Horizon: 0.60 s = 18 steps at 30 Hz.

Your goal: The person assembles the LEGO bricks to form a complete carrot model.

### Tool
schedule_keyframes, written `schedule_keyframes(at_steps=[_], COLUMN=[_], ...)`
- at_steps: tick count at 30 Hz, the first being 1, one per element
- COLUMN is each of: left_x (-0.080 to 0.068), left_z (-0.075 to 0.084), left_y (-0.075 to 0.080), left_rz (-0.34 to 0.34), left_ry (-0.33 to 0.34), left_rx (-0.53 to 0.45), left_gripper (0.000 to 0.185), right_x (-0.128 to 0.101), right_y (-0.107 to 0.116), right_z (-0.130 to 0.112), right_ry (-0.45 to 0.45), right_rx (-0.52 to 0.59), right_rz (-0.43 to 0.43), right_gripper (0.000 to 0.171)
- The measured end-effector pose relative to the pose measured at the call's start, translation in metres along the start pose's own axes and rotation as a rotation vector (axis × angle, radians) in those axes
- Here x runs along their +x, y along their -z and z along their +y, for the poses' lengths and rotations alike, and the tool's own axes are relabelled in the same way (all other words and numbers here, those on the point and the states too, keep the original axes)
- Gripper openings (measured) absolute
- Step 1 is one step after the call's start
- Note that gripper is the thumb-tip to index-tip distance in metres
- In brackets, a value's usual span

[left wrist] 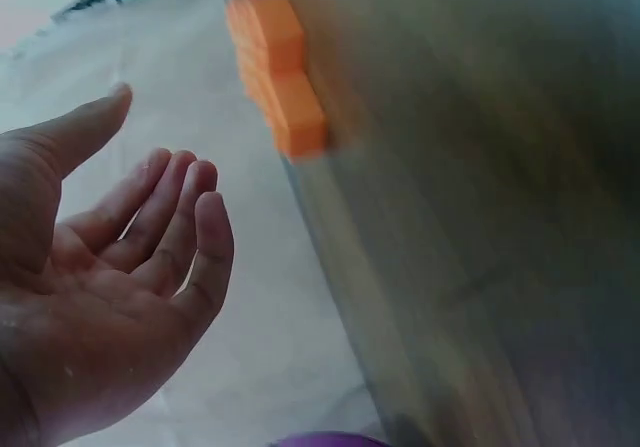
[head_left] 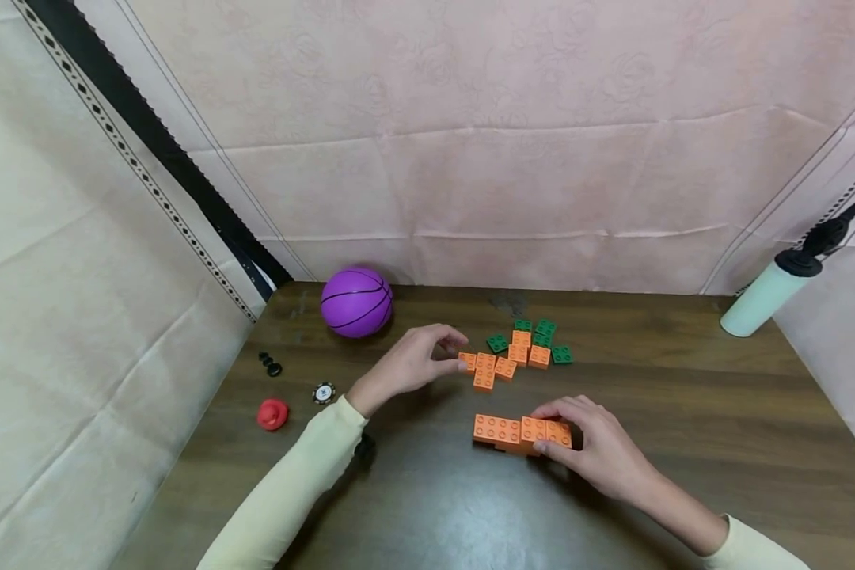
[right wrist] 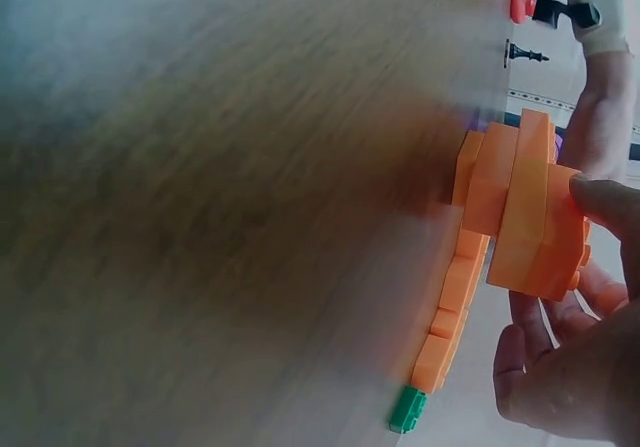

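The right hand (head_left: 598, 447) has its grip clamped on the three-o'clock end of the orange brick assembly (head_left: 518, 433), presumably to steady it, at six o'clock from the loose orange bricks (head_left: 484, 370), beside which the left hand (head_left: 416, 361) has its grip apart, seemingly for access, thumb contact being indeterminable.
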<state>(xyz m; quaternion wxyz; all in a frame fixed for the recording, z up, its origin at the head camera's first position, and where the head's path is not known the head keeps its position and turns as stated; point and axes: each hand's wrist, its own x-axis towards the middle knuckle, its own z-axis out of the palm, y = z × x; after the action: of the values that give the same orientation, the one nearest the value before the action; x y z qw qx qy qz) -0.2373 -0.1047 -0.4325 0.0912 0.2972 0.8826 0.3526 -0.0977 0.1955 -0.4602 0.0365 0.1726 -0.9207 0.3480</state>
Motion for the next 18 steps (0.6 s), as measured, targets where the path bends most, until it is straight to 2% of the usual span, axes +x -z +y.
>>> schedule_keyframes(at_steps=[4, 8, 13, 18], left_x=[0.014, 0.025, 0.035, 0.042], left_z=[-0.017, -0.027, -0.031, -0.030], left_y=[0.001, -0.003, -0.012, -0.020], left_rz=[-0.049, -0.098, -0.160, -0.159], left_ry=[0.049, 0.092, 0.099, 0.088], left_rx=[0.015, 0.047, 0.083, 0.165], left_gripper=[0.039, 0.040, 0.044, 0.040], right_x=[0.001, 0.002, 0.002, 0.002], right_y=[0.001, 0.001, 0.001, 0.003], right_z=[-0.001, 0.000, -0.001, -0.002], right_ry=[-0.022, -0.040, -0.038, -0.043], right_rx=[0.008, 0.011, -0.001, -0.011], right_rz=[-0.009, -0.022, -0.019, -0.025], right_gripper=[0.029, 0.029, 0.029, 0.029])
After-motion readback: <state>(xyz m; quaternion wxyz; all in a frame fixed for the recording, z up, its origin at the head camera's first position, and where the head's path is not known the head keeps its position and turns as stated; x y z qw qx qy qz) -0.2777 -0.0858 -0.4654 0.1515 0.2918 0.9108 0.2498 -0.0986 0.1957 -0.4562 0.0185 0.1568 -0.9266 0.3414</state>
